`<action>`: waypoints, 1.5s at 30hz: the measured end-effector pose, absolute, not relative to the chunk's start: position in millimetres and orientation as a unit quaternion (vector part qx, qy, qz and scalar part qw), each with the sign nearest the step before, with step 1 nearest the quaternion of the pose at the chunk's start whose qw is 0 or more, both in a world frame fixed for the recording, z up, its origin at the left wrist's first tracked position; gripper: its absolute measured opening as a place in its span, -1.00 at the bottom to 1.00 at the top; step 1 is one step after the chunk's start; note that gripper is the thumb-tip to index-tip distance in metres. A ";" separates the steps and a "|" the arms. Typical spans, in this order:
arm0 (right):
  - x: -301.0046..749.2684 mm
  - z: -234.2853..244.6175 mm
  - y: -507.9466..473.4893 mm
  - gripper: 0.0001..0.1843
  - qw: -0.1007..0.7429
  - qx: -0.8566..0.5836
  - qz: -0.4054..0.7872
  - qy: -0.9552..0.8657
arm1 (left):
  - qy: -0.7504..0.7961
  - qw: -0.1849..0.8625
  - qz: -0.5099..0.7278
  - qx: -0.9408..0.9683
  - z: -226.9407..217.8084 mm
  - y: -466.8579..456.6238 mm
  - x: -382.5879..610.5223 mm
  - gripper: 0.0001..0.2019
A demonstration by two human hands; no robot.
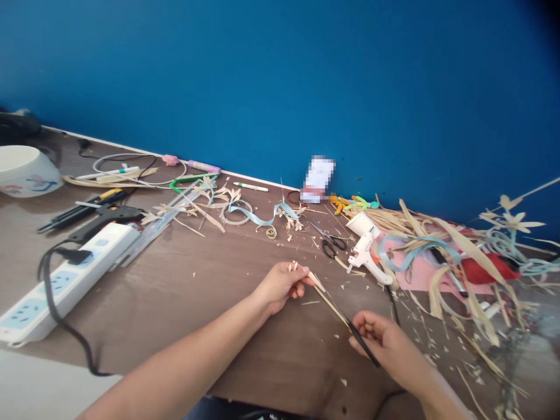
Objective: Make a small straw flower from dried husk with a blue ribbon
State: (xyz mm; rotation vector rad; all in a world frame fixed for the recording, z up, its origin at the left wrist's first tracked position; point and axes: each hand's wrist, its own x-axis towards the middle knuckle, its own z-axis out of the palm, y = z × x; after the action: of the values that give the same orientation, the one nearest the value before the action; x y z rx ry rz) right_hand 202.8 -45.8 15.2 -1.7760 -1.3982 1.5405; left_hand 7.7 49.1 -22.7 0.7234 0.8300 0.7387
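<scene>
My left hand [286, 286] is closed over the middle of the table, pinching a pale dried plant strip [318, 283] between thumb and fingers. Small pale petal-like tips show above its fingers. My right hand [385, 344], lower and to the right, is closed round a slim black-handled tool [364, 343] with a long thin metal end. This end points up and left along the strip, close to my left fingertips. Whether it is a knife, tweezers or scissors seen edge-on, I cannot tell.
Scissors [332, 242] and a white glue gun [370, 259] lie beyond my hands. Dried strips [476, 251] and scraps cover the right side. At left are a power strip [65, 286], a black glue gun [109, 219] and a white bowl [26, 169]. A blue wall [262, 87] stands behind.
</scene>
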 end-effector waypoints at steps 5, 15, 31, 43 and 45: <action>201.8 14.5 -44.4 -0.72 0.196 -0.634 0.557 -0.498 | 0.383 0.792 0.345 0.327 -22.0 49.4 7.3 -0.76; 198.0 17.6 -43.3 -0.68 0.200 -0.639 0.554 -0.495 | 0.377 0.797 0.350 0.316 -22.2 49.4 7.3 -0.76; 200.9 14.8 -43.4 -0.72 0.193 -0.637 0.546 -0.508 | 0.377 0.794 0.349 0.326 -21.8 49.3 7.5 -0.76; 198.8 15.2 -43.6 -0.73 0.200 -0.643 0.548 -0.497 | 0.380 0.798 0.354 0.307 -21.6 49.4 7.4 -0.79; 199.8 14.4 -43.5 -0.74 0.198 -0.643 0.545 -0.500 | 0.383 0.795 0.352 0.312 -21.3 49.3 7.4 -0.79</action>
State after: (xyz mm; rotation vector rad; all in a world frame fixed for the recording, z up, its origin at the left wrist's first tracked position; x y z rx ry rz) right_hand 199.8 -43.5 14.4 -1.8003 -1.3999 1.5239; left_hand 7.4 49.3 -21.3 0.6702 0.8227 0.7556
